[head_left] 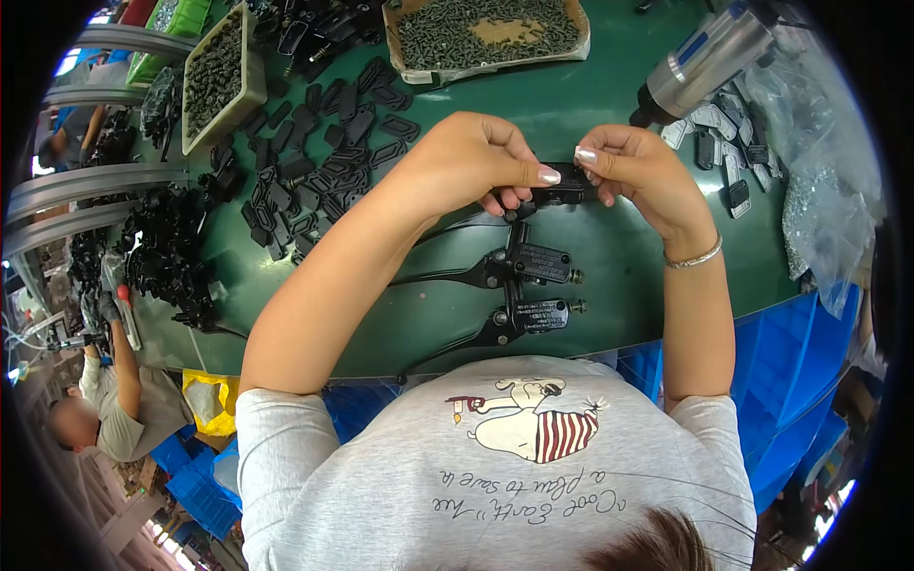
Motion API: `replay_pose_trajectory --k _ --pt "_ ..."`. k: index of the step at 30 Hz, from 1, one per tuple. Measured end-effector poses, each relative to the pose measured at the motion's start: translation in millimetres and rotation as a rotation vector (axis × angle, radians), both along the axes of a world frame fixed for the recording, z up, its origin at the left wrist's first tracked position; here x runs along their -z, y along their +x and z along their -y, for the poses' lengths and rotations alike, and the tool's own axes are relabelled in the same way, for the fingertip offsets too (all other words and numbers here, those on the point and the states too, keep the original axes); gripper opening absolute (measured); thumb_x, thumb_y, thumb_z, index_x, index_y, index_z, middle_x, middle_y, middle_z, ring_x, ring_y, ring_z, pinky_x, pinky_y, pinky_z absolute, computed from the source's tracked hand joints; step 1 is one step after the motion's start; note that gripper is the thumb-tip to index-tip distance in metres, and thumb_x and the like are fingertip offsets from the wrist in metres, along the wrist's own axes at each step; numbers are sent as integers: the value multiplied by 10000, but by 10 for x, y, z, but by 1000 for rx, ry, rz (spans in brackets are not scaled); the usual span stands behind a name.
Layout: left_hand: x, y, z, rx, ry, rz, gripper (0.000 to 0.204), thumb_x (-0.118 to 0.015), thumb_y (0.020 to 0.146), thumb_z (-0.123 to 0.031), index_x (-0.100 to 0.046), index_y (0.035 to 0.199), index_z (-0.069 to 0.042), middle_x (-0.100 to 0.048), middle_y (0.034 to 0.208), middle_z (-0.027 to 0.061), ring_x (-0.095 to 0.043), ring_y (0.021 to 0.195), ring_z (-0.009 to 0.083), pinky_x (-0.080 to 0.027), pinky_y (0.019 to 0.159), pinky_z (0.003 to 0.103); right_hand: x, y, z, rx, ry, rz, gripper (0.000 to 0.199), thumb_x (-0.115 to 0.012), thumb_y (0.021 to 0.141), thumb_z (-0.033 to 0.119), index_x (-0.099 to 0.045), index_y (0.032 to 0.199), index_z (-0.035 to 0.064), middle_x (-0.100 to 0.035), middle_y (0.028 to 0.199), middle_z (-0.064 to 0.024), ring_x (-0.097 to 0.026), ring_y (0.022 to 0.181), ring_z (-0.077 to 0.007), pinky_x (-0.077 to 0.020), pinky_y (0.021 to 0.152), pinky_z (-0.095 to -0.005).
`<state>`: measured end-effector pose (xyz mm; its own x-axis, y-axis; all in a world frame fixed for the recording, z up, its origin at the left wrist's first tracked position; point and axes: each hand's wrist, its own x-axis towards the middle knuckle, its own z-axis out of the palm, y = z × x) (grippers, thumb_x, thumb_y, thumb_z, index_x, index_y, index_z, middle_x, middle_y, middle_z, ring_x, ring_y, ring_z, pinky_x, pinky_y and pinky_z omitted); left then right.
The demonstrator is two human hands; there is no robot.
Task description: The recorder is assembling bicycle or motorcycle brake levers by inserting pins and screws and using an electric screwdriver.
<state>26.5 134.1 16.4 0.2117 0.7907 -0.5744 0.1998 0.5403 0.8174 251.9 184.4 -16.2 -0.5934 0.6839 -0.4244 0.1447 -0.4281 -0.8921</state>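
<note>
Over the farthest of three black brake lever assemblies (568, 194), my two hands come close together. My left hand (476, 164) is closed, thumb and fingertips pinched at the left end of its small reservoir; whatever lies between them is hidden. At the right end, my right hand (640, 171) pinches thumb against forefinger, and anything held there is too small to name. Nearer to me lie a second brake lever assembly (541, 263) and a third brake lever assembly (543, 315), levers pointing left, brass-coloured fittings at their right ends.
Flat black covers (333, 171) lie scattered on the left of the green table (609, 314). Behind stand a box of screws (584, 49) and a bin of small dark parts (249, 100). A power screwdriver (705, 67) hangs at right, near silvery plates (733, 143) and plastic bags (819, 171).
</note>
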Motion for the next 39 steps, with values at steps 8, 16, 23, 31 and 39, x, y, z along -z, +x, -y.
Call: replay_pose_trajectory --k 8,16,23,31,39 --pt "130 -5 48 -7 -60 30 233 -812 813 -221 -644 811 -60 -622 670 0 -545 550 56 -425 500 190 57 -42 -8 -53 -57 38 238 -755 880 258 -668 918 40 -590 762 25 -544 681 -58 -459 537 -198" --pt "175 64 160 -117 36 61 280 -800 830 -240 -631 980 -75 -605 665 -25 -517 525 42 -382 474 172 41 -73 67 8 -33 25 279 -751 881 271 -665 978 24 -604 777 18 -558 697 -68 -489 539 -200" --pt "154 89 187 -80 75 -5 282 -776 855 -233 -627 1036 -77 -589 656 -32 -512 520 42 -370 467 178 17 -67 51 -5 48 72 259 -731 893 262 -670 998 34 -621 795 6 -563 695 -69 -507 569 -228" --pt "170 -328 -243 -205 273 55 254 -728 886 -214 -646 1056 -43 -611 696 -3 -562 600 38 -416 524 188 -17 -417 -643 154 800 139 216 -686 902 221 -691 1037 52 -644 872 -17 -594 785 -108 -479 694 -256" --pt "697 -575 -1082 80 847 -1091 193 -759 793 -255 -729 901 -98 -693 798 114 -680 834 320 -531 734 436 661 -1168 -1520 -292 1301 541 187 -683 868 136 -689 1025 33 -679 925 -114 -648 833 -258 -511 768 -355"
